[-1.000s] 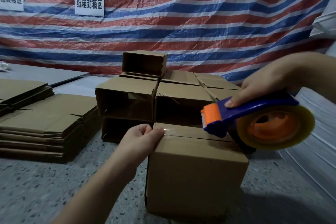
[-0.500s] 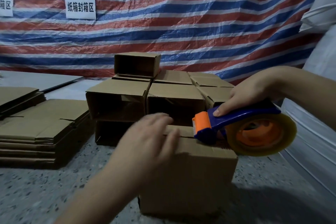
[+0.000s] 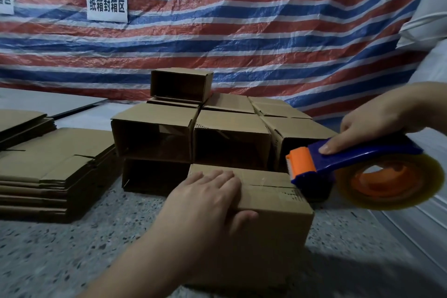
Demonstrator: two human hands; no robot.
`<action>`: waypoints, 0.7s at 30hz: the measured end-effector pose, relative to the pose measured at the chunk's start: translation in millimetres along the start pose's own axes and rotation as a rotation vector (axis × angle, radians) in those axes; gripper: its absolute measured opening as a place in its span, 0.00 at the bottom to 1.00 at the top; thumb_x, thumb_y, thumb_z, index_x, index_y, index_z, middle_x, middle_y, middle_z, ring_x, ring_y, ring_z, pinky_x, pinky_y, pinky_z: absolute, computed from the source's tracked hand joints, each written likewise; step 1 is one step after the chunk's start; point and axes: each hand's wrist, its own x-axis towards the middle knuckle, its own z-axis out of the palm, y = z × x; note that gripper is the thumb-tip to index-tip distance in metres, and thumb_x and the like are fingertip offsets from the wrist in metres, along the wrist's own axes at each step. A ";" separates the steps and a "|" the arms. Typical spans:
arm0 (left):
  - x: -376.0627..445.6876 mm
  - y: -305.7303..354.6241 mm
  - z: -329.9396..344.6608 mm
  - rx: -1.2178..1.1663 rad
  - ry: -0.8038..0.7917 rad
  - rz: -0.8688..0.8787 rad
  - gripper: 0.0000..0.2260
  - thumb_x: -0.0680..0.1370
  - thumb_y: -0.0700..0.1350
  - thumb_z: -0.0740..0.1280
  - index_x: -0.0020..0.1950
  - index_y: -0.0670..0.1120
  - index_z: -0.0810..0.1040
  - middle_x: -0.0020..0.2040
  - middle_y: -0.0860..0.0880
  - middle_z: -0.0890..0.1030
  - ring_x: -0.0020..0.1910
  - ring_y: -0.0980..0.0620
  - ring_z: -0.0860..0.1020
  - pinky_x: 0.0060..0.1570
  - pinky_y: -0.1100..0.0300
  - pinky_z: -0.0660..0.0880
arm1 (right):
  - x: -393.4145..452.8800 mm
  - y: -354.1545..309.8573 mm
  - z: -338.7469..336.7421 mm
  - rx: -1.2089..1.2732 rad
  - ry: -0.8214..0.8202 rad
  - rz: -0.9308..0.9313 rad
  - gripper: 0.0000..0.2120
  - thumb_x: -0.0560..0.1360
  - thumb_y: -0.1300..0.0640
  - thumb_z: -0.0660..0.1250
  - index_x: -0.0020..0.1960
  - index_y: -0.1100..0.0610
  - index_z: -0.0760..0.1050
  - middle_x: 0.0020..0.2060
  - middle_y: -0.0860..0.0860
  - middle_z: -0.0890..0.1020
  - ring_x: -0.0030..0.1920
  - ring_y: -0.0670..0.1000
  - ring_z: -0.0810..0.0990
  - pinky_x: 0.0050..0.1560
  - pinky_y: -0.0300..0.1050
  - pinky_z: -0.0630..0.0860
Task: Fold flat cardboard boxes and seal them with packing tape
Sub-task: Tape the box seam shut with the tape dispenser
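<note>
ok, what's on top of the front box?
The left hand lies flat on the front box. Clear tape runs along its seam, with the tape dispenser at the right end. The seam under the hand is hidden.

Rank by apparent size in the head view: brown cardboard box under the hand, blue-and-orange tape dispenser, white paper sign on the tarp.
1. Brown cardboard box, though nearest the camera, which inflates it.
2. Blue-and-orange tape dispenser, roll included.
3. White paper sign, farthest away, so its true size is unsure.
</note>
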 end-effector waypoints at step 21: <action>39.2 52.3 11.6 0.043 -0.160 0.069 0.36 0.79 0.67 0.48 0.80 0.47 0.48 0.81 0.47 0.51 0.79 0.50 0.49 0.76 0.51 0.47 | 8.7 25.5 6.2 0.073 -0.061 -0.087 0.34 0.60 0.27 0.70 0.51 0.55 0.82 0.41 0.53 0.87 0.39 0.50 0.86 0.43 0.43 0.80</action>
